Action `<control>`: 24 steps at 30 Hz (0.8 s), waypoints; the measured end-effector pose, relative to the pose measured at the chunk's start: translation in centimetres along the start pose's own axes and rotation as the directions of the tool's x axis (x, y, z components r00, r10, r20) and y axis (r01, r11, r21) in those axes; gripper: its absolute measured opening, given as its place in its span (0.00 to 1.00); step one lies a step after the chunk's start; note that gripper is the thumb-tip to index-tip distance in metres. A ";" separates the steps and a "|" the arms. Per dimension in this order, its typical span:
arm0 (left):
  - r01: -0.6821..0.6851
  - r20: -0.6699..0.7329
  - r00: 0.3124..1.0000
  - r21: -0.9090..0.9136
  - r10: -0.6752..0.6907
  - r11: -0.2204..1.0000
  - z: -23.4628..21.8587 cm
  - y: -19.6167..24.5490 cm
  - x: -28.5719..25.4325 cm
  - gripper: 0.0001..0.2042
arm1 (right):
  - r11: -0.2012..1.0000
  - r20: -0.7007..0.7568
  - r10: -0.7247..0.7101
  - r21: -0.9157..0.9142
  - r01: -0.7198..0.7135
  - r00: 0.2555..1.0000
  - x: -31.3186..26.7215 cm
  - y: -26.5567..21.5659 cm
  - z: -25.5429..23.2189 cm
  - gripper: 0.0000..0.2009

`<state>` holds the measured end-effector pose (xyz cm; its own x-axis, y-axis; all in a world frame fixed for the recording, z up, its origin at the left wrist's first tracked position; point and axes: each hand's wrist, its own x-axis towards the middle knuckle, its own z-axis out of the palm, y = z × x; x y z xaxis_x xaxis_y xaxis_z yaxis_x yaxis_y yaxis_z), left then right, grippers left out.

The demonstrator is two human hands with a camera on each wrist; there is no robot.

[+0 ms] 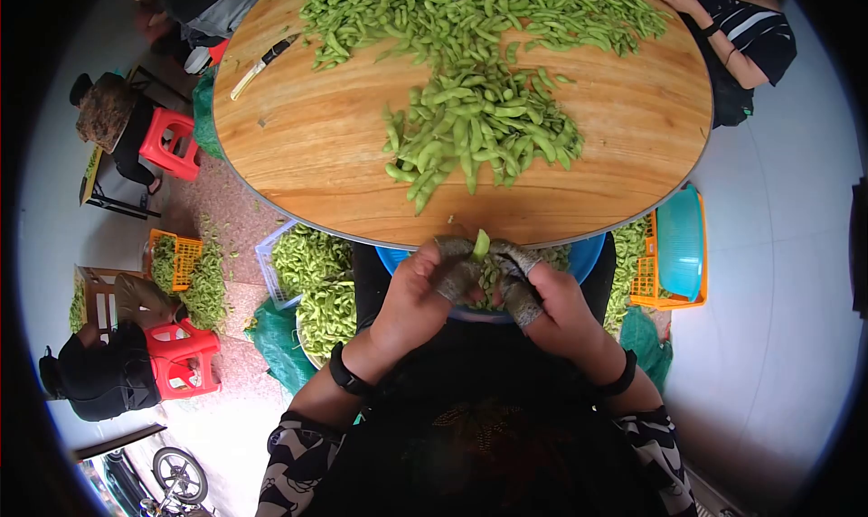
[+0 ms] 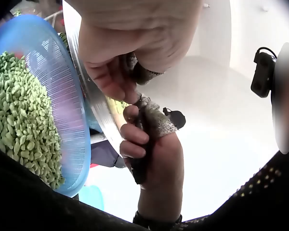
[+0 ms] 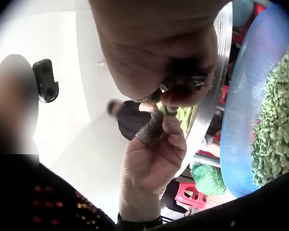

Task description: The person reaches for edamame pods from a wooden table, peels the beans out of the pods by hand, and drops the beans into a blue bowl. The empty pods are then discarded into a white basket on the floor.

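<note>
A round wooden counter stretched out ahead of the person, with a big heap of green pods at its far side and a smaller pile nearer the hands. A knife lay near the left edge, apart from both. Below the near edge sat a blue basket filled with shelled beans; from above, the hands covered its middle. To the left stood a pale crate full of pods and a green sack; to the right, an orange crate with a blue tub against it. Another person was at the counter's far right.

A single pod stuck up between the two hands, just off the counter's near edge. The left hand pinched its lower end with covered fingertips. The right hand had its fingers curled just beside the pod; whether they gripped it could not be told, since the hands hid the contact in both wrist views.
</note>
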<state>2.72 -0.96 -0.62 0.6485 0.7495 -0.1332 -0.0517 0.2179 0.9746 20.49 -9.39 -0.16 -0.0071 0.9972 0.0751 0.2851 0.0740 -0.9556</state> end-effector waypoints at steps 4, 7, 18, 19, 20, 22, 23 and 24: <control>0.010 0.038 0.999 0.045 -0.012 0.999 -0.2 -1.0 0.0 0.07 | 0.990 0.041 0.105 0.090 -0.108 0.994 0.1 -0.1 0.0 0.19; -0.020 0.083 0.996 0.157 0.007 0.987 -0.6 -0.8 -0.1 0.07 | 0.994 0.047 0.053 0.092 -0.057 0.997 0.0 0.3 0.1 0.17; -0.427 0.205 0.898 0.621 0.389 0.658 -1.0 -0.9 0.3 0.06 | 0.878 0.195 0.283 0.342 -0.335 0.939 0.5 1.1 0.3 0.12; -0.428 0.206 0.897 0.621 0.390 0.656 -1.3 -0.5 0.2 0.06 | 0.878 0.193 0.281 0.343 -0.333 0.940 0.6 0.4 0.0 0.12; -0.118 0.157 0.985 0.275 0.076 0.954 -1.7 0.2 0.1 0.05 | 0.689 0.326 0.343 0.550 -0.472 0.881 0.7 -0.5 -0.6 0.11; 0.333 0.334 0.915 -0.311 -0.226 0.890 -2.3 0.4 -0.2 0.05 | 0.431 0.469 0.355 0.685 -0.587 0.808 0.9 -0.6 -1.1 0.11; 0.333 0.334 0.915 -0.311 -0.225 0.890 -2.2 0.4 -0.1 0.05 | 0.318 0.524 0.321 0.725 -0.611 0.789 1.0 0.0 -1.2 0.12; 0.289 0.280 0.935 -0.240 -0.219 0.927 -2.0 0.3 0.1 0.05 | 0.202 0.573 0.280 0.749 -0.631 0.770 1.0 0.3 -1.3 0.12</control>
<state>1.27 0.42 -0.70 0.8301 0.4776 -0.2878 -0.0427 0.5691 0.8212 21.79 -8.38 0.04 -0.4747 0.7973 -0.3729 -0.6560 -0.6029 -0.4540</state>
